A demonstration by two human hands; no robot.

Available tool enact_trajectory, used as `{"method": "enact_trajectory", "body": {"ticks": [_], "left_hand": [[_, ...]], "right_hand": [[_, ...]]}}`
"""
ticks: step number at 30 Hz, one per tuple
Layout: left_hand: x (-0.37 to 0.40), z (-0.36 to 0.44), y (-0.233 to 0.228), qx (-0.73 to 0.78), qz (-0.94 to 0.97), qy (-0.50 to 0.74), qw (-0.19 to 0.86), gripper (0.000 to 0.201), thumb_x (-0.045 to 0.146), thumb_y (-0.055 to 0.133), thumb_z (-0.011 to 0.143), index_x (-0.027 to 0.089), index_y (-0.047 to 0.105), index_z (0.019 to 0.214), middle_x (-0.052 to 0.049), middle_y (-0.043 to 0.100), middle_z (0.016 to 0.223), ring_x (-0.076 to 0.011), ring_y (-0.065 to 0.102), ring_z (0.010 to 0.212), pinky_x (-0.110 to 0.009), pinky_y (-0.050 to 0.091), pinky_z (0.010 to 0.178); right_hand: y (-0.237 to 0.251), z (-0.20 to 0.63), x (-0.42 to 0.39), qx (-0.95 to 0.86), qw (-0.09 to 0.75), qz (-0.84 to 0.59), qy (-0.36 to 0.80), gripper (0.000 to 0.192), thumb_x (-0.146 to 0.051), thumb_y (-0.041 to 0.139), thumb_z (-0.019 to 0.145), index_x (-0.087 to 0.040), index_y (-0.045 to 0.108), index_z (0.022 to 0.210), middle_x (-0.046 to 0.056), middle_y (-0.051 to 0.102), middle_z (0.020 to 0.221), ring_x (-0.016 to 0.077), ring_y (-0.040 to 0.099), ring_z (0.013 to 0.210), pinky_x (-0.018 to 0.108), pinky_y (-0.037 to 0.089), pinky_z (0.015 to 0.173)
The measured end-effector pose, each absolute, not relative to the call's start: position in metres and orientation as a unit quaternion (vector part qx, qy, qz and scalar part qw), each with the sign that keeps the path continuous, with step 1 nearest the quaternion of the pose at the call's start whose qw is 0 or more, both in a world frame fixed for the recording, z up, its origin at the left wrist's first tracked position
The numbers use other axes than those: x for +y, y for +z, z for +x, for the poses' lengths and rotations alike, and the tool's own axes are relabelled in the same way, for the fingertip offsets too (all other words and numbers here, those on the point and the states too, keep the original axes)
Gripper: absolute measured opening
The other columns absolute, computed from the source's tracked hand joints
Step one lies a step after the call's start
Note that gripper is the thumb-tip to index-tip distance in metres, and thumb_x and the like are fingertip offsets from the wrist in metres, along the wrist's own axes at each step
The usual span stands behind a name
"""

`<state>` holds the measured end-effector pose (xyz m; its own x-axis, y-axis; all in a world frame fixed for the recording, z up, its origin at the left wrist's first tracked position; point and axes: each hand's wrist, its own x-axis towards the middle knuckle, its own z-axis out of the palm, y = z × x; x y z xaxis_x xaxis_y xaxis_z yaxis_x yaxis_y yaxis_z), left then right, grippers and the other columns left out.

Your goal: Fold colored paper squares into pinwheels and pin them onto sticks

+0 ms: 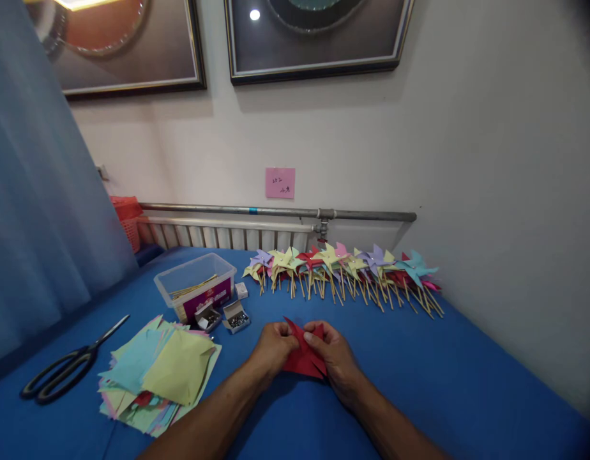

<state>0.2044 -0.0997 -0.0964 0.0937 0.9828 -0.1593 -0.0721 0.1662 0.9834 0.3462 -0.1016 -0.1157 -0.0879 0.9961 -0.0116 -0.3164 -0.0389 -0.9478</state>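
A red paper square (302, 364) with cut slits is held just above the blue table, some of its corners lifted. My left hand (276, 348) pinches its upper left part between thumb and fingers. On the other side, my right hand (334, 354) grips the paper, its thumb pressed on the upper right part. Left of my hands lies a messy stack of coloured paper squares (180, 367). Two small open boxes stand behind the stack, one a box of metal pins (236, 319), the other a similar box (207, 317). My fingers hide part of the red paper.
Black-handled scissors (72, 370) lie at the left. A clear plastic tub (194, 268) holds thin sticks (194, 287), with a small white box (241, 291) beside it. Many finished paper pinwheels (331, 259) lie in a row along the back. A blue curtain (41, 191) hangs at the left.
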Motion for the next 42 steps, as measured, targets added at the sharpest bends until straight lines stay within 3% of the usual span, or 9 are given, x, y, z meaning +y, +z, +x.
{"method": "enact_trajectory", "body": {"ticks": [9, 18, 24, 29, 35, 42], "left_hand": [[-0.103, 0.203, -0.083, 0.487, 0.426, 0.455, 0.612, 0.007, 0.017, 0.060, 0.052, 0.018, 0.053, 0.054, 0.004, 0.051, 0.045, -0.0084, 0.040, 0.041, -0.022, 0.026, 0.045], [-0.101, 0.202, -0.091, 0.459, 0.431, 0.458, 0.628, 0.009, 0.021, 0.063, 0.054, 0.016, 0.057, 0.057, 0.002, 0.056, 0.051, -0.0093, 0.045, 0.044, -0.023, 0.031, 0.049], [-0.101, 0.203, -0.092, 0.461, 0.437, 0.450, 0.627, 0.011, 0.023, 0.065, 0.055, 0.016, 0.057, 0.059, 0.002, 0.057, 0.050, -0.0090, 0.044, 0.043, -0.023, 0.030, 0.047], [-0.102, 0.202, -0.087, 0.460, 0.426, 0.461, 0.628, 0.009, 0.020, 0.064, 0.054, 0.015, 0.057, 0.057, 0.002, 0.056, 0.049, -0.0088, 0.045, 0.043, -0.022, 0.031, 0.047], [-0.103, 0.200, -0.080, 0.449, 0.404, 0.469, 0.644, 0.008, 0.017, 0.061, 0.052, 0.014, 0.060, 0.059, 0.001, 0.057, 0.050, -0.0084, 0.045, 0.042, -0.021, 0.033, 0.047], [-0.104, 0.200, -0.080, 0.436, 0.395, 0.465, 0.662, 0.010, 0.014, 0.061, 0.051, 0.012, 0.063, 0.061, -0.001, 0.060, 0.051, -0.0101, 0.049, 0.044, -0.022, 0.036, 0.048]], "right_hand": [[-0.116, 0.345, -0.103, -0.453, 0.532, -0.394, 0.597, 0.048, -0.049, 0.086, 0.059, -0.022, 0.061, 0.091, -0.002, 0.068, 0.075, 0.0165, 0.062, 0.064, 0.030, 0.048, 0.065], [-0.115, 0.344, -0.104, -0.471, 0.538, -0.412, 0.564, 0.043, -0.057, 0.080, 0.064, -0.020, 0.061, 0.076, -0.002, 0.063, 0.068, 0.0151, 0.056, 0.063, 0.028, 0.046, 0.063], [-0.126, 0.346, -0.096, -0.493, 0.523, -0.464, 0.518, 0.049, -0.067, 0.069, 0.069, -0.019, 0.059, 0.070, -0.001, 0.059, 0.062, 0.0148, 0.051, 0.058, 0.027, 0.043, 0.057], [-0.121, 0.346, -0.099, -0.498, 0.551, -0.412, 0.528, 0.040, -0.057, 0.074, 0.072, -0.021, 0.063, 0.085, -0.001, 0.064, 0.074, 0.0167, 0.057, 0.068, 0.028, 0.047, 0.066], [-0.109, 0.348, -0.109, -0.517, 0.523, -0.362, 0.573, 0.037, -0.050, 0.071, 0.079, -0.022, 0.064, 0.101, 0.002, 0.069, 0.086, 0.0177, 0.062, 0.075, 0.030, 0.049, 0.072], [-0.108, 0.345, -0.108, -0.544, 0.520, -0.409, 0.517, 0.035, -0.045, 0.074, 0.074, -0.021, 0.064, 0.097, 0.001, 0.068, 0.084, 0.0191, 0.062, 0.074, 0.030, 0.050, 0.070]]}}
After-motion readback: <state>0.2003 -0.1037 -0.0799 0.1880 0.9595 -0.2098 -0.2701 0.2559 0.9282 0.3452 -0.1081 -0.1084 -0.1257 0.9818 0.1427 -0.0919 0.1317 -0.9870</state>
